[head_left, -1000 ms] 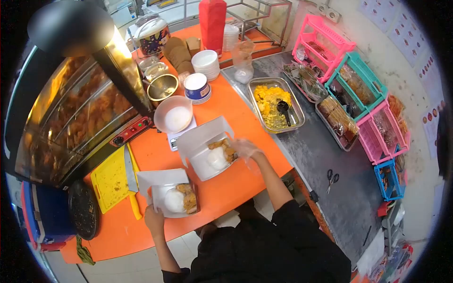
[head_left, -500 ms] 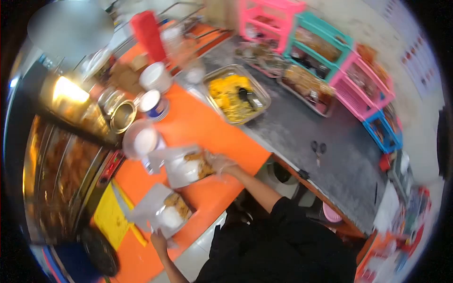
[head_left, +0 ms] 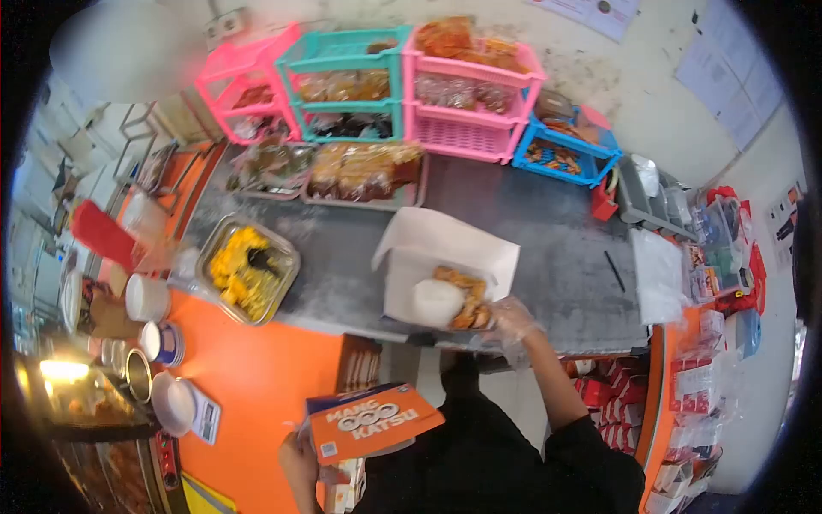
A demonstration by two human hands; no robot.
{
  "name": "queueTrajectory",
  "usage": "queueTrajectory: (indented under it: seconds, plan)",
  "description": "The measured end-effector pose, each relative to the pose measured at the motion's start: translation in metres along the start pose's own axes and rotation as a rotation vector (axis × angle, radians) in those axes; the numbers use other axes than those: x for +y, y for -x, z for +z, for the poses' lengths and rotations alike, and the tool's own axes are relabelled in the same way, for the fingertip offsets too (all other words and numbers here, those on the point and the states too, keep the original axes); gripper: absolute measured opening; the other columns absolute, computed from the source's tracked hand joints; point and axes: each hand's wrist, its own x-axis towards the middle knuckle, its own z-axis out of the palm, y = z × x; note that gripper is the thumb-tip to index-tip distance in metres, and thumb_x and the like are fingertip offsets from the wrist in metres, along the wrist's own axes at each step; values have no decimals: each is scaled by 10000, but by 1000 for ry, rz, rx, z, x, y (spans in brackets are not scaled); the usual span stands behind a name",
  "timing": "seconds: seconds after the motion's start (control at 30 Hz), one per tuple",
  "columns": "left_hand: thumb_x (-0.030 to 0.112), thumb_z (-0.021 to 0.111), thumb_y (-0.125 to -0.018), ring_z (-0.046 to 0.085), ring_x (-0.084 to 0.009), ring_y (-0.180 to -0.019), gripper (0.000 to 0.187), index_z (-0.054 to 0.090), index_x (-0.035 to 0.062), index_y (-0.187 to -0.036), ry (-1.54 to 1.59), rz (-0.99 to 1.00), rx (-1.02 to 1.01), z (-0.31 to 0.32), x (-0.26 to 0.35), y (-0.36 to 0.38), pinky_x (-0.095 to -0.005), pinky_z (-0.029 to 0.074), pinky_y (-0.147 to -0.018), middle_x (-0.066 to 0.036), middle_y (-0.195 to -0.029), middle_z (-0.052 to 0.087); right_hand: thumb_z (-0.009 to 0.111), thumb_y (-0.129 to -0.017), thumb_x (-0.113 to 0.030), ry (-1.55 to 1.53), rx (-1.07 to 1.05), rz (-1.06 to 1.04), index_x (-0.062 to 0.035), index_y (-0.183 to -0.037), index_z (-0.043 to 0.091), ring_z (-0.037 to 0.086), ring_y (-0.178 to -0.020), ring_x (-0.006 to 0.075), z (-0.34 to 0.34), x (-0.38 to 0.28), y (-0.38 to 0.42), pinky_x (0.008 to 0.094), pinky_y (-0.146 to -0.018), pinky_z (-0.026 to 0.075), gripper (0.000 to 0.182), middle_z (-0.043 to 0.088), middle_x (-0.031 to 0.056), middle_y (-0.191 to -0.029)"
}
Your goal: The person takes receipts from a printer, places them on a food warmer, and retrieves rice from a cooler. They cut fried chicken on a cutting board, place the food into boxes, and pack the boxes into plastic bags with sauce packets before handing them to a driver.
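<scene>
A white takeaway box (head_left: pixel 401 278) with its lid raised is at the front edge of the grey counter. In it are a mound of white rice (head_left: pixel 437 302) and browned, breaded pieces of food (head_left: pixel 469 310). My right hand (head_left: pixel 514 324), in a clear plastic glove, grips the box by its right front corner. Lower down, by my body, my left hand (head_left: pixel 297 461) is closed on the edge of a second takeaway box (head_left: pixel 373 424). Its orange printed lid faces up and hides what is inside.
A metal tray (head_left: pixel 291 283) of yellow food with a black utensil stands left on the grey counter (head_left: pixel 565 283). Behind are stacked plastic baskets (head_left: pixel 467 137) and a tray of wrapped food (head_left: pixel 364 174). White tubs (head_left: pixel 147 297) stand on the orange counter (head_left: pixel 257 368).
My view has turned right. The right hand's box has gone from the orange counter to the grey one. My left hand has lifted the other box, whose printed lid now shows.
</scene>
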Motion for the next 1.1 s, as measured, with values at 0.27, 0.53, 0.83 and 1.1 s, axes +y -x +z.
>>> queueTrajectory:
  seconds: [0.27,0.53,0.83,1.1]
  plan:
    - [266,499,-844,585,-417,-753,302,620,-9,-830,21,434,-294,229,253,-111,-481,460,-668,-251,-766,594,679,-683,-289,-286,-116,299,-73,-1096,533,574,-904,324,-19,268,-45,421,-858,401,488,616,179,-928]
    - [416,473,-843,624,-352,-734,443,634,17,-735,-126,498,-404,357,331,-126,-455,492,-657,-202,-762,628,526,-804,-196,150,-42,96,-52,-946,596,585,-853,323,-38,386,-70,455,-779,446,214,617,175,-858]
    - [218,583,-818,604,-331,-857,254,629,30,-982,247,488,-686,211,297,-160,-366,477,-761,-163,-900,631,515,-888,-250,-288,909,516,-52,-1014,580,557,-723,196,-247,133,-55,334,-675,456,243,581,107,-813]
    - [-30,635,-730,583,-173,-865,460,545,60,-1172,489,217,-146,131,223,-223,-228,451,-673,-116,-1041,547,558,-801,-137,-397,314,-355,-38,-1018,567,555,-768,256,-178,-33,-254,335,-667,452,238,568,125,-858]
